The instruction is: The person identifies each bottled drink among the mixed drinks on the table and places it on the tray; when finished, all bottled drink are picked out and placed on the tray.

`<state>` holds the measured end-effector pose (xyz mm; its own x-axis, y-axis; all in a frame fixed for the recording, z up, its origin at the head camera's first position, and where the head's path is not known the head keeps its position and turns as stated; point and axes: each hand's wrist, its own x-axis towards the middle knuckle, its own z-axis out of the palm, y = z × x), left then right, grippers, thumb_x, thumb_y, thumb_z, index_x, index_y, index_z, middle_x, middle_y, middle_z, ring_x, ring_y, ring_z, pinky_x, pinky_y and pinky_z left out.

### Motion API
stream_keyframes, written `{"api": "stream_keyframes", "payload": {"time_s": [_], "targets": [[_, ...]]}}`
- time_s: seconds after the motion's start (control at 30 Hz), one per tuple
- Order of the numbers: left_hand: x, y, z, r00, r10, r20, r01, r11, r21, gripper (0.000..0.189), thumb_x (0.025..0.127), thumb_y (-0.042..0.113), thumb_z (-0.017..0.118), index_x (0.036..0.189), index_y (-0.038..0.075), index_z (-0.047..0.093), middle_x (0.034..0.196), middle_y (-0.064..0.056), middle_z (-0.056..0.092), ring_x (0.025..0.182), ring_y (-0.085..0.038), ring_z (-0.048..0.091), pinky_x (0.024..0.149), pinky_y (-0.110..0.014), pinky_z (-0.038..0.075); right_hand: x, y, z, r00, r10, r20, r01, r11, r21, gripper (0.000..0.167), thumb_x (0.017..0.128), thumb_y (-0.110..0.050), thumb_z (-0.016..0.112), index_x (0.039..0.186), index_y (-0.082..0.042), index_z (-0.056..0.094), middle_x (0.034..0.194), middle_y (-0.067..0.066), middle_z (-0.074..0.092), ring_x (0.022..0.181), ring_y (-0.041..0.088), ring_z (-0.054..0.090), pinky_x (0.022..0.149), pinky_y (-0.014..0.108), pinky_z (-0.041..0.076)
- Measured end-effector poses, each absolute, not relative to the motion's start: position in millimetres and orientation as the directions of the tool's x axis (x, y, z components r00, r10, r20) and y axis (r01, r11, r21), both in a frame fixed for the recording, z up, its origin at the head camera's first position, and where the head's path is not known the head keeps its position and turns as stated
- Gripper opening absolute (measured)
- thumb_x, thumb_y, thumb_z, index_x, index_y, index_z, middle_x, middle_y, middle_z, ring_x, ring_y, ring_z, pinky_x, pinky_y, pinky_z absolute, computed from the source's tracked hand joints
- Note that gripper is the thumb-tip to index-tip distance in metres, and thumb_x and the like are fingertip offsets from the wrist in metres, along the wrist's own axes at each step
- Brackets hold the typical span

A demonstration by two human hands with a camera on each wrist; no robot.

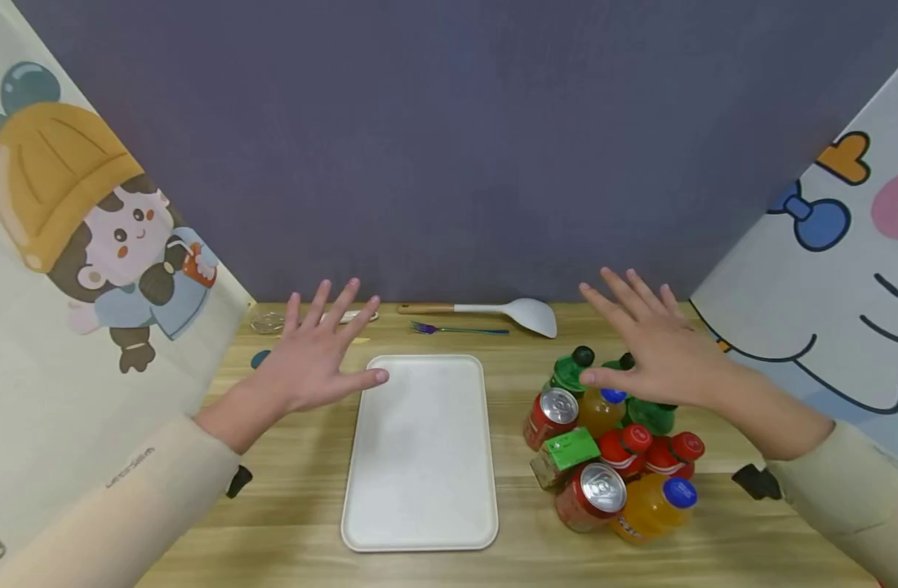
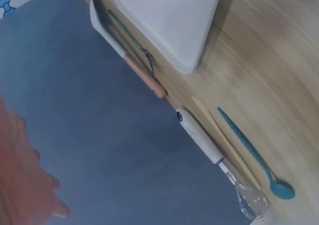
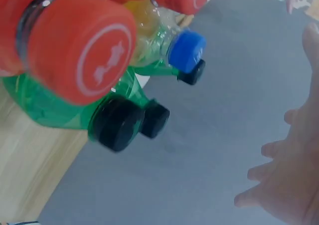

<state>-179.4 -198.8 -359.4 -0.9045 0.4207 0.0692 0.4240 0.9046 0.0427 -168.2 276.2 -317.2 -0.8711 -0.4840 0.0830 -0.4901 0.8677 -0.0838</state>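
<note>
My left hand point(image 1: 309, 359), fingers straight and spread, hovers beside the far left corner of a white tray point(image 1: 420, 457) and holds nothing. The right hand point(image 1: 658, 351) is spread the same way above a cluster of drinks, partly covering the ones at the back. In that cluster stand two red cans point(image 1: 592, 495), a green-topped carton point(image 1: 566, 453), red-capped bottles point(image 3: 82, 45), orange drink bottles with blue caps point(image 1: 651, 506) and several green bottles point(image 1: 569, 371) with black caps. Both hands also show in their wrist views, apart from any object.
Along the back wall point(image 1: 449, 163) lie a white turner point(image 1: 530, 316) with a wooden handle, an iridescent fork point(image 1: 464, 330) and a whisk point(image 2: 199, 137). Beside the whisk are a thin pale stick point(image 2: 227, 142) and a teal spoon point(image 2: 281, 189). Printed side panels flank the wooden table point(image 1: 273, 523).
</note>
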Motion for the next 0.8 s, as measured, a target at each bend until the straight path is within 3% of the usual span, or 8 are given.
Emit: {"api": "stream_keyframes", "payload": {"time_s": [0.17,0.33,0.5,0.63,0.7,0.77,0.8], "targets": [[-176,-209,-361,-0.918,0.388,0.079,0.395,0.913,0.102,0.1,0.089,0.085,0.04,0.165,0.035,0.0,0.173,-0.003,-0.011,0.159,-0.04,0.0,0.121,-0.077,0.003,-156,291,-310,-0.881,-0.452,0.142,-0.471,0.867,-0.161,0.111,0.083,-0.058,0.077,0.166,-0.027,0.011,0.173,0.014,0.007,0.155,0.05,0.009,0.114,0.084,0.014],[-172,-222,-363,-0.934,0.346,0.092,0.358,0.907,0.221,0.094,0.095,0.076,0.042,0.165,0.031,-0.002,0.173,-0.011,0.001,0.154,-0.045,0.022,0.119,-0.078,0.013,-138,310,-309,-0.906,-0.376,0.192,-0.417,0.869,-0.266,0.115,0.08,-0.047,0.085,0.166,-0.03,0.01,0.173,0.01,0.01,0.151,0.052,0.023,0.098,0.088,0.031],[-168,-232,-368,-0.945,0.313,0.092,0.325,0.88,0.347,0.091,0.099,0.068,0.046,0.166,0.026,0.001,0.172,-0.015,0.008,0.151,-0.049,0.027,0.115,-0.075,0.029,-121,337,-320,-0.919,-0.303,0.251,-0.384,0.83,-0.405,0.114,0.08,-0.033,0.087,0.166,-0.029,0.013,0.172,0.013,0.013,0.152,0.051,0.02,0.109,0.085,0.021],[-167,-239,-376,-0.959,0.269,0.09,0.281,0.857,0.432,0.09,0.099,0.066,0.049,0.166,0.022,0.01,0.171,-0.016,0.017,0.152,-0.048,0.025,0.115,-0.074,0.031,-108,356,-334,-0.932,-0.25,0.264,-0.35,0.81,-0.471,0.111,0.081,-0.026,0.086,0.166,-0.026,0.015,0.17,0.018,0.016,0.15,0.054,0.021,0.113,0.082,0.017],[-165,-243,-380,-0.966,0.247,0.077,0.253,0.837,0.485,0.088,0.099,0.064,0.051,0.166,0.02,0.017,0.168,-0.018,0.025,0.149,-0.047,0.031,0.115,-0.072,0.032,-101,363,-341,-0.942,-0.224,0.25,-0.323,0.804,-0.5,0.109,0.083,-0.023,0.085,0.166,-0.026,0.014,0.17,0.02,0.017,0.148,0.056,0.024,0.118,0.075,0.018],[-163,-247,-385,-0.971,0.231,0.061,0.227,0.813,0.537,0.085,0.099,0.062,0.054,0.164,0.017,0.024,0.164,-0.019,0.033,0.144,-0.046,0.041,0.113,-0.07,0.037,-95,368,-349,-0.951,-0.201,0.234,-0.297,0.801,-0.52,0.109,0.084,-0.021,0.084,0.166,-0.028,0.013,0.17,0.019,0.018,0.147,0.056,0.026,0.129,0.047,0.023],[-161,-249,-389,-0.973,0.224,0.051,0.214,0.801,0.559,0.084,0.099,0.061,0.054,0.163,0.015,0.025,0.162,-0.02,0.036,0.141,-0.046,0.045,0.111,-0.069,0.04,-92,371,-353,-0.953,-0.194,0.232,-0.291,0.796,-0.531,0.109,0.084,-0.019,0.085,0.166,-0.029,0.013,0.17,0.017,0.02,0.147,0.053,0.028,0.128,0.029,0.023]]}}
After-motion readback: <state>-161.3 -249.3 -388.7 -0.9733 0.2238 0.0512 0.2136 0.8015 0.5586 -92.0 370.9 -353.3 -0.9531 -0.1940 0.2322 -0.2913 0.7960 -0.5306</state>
